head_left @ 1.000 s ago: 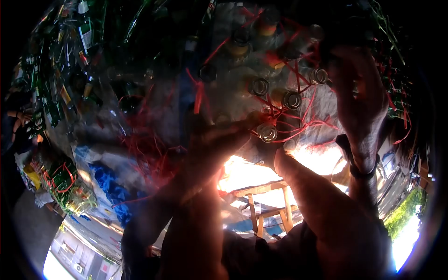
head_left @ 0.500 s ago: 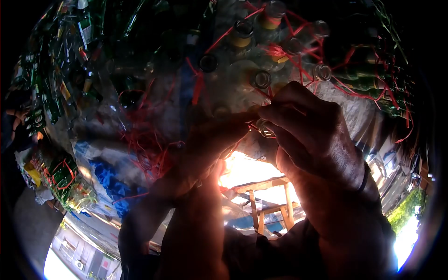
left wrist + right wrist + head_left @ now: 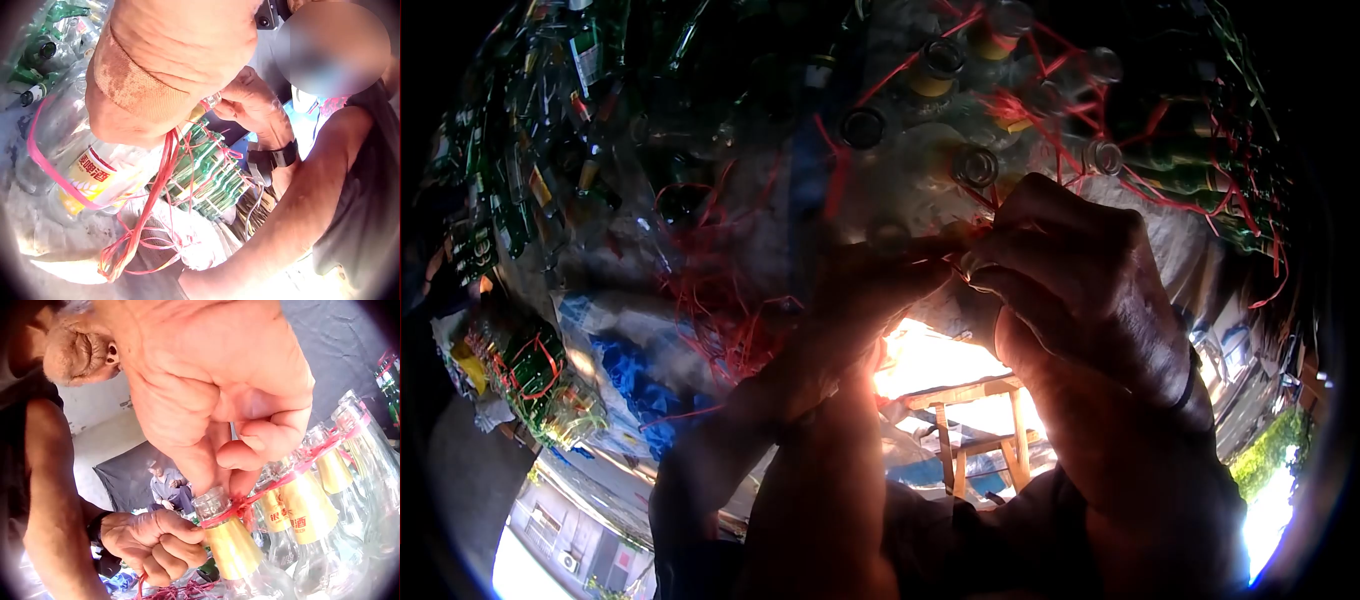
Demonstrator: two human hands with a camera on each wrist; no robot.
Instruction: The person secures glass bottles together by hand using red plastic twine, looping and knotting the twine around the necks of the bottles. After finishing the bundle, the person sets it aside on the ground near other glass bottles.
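Both hands meet at the neck of a clear glass bottle with a gold neck foil. Red plastic string circles that neck just under the lip. The right hand pinches string behind the bottle's mouth, thumb and fingers bent. Beside the neck, the left hand is curled in a fist around string, and a loose end trails below it. More red string hangs under the left hand in the left wrist view. A pink band wraps the bottles, one bearing a yellow and red label.
More clear bottles stand close by, their necks linked with red string. Green bottles lie stacked and tied beyond. A heap of red string lies at left, and a wooden stool stands below. Another person sits in the background.
The right hand has come in from the far right to the bottle neck beside the left hand, and stays there. The left hand has barely moved; the view has shifted slightly.
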